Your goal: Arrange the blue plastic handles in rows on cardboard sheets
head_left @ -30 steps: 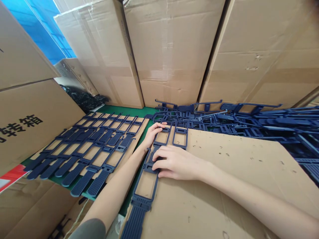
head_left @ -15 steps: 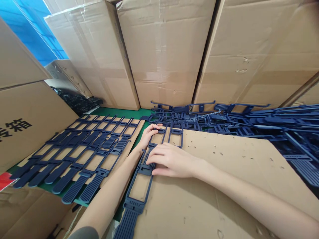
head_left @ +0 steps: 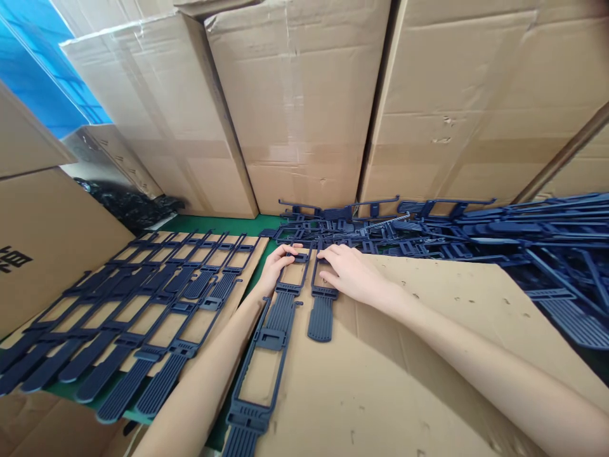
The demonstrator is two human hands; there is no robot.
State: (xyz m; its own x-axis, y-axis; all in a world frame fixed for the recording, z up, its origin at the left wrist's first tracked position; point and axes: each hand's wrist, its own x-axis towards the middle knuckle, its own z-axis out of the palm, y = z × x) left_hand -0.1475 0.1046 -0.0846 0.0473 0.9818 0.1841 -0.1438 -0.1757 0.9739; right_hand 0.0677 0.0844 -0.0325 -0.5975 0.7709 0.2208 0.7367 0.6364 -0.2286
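Dark blue plastic frame parts with ribbed tongues lie on a cardboard sheet (head_left: 409,381). My left hand (head_left: 275,266) has its fingers closed on the top of one frame part (head_left: 285,304) near the sheet's left edge. To the right, my right hand (head_left: 349,273) rests over the upper end of a second frame part (head_left: 321,317), thumb and fingers apart; its fingers partly hide this part. A third frame part (head_left: 250,416) lies nearer to me, below the first, with no hand on it.
Rows of similar parts lie on another cardboard sheet (head_left: 202,357) at the left. A tangled pile of parts (head_left: 409,235) runs along the back and right. Large cardboard boxes (head_left: 299,114) stand behind, over a green surface (head_left: 216,223).
My right hand has moved up and away from the nearer part to the second frame part, whose ribbed tongue now shows. The view has shifted slightly.
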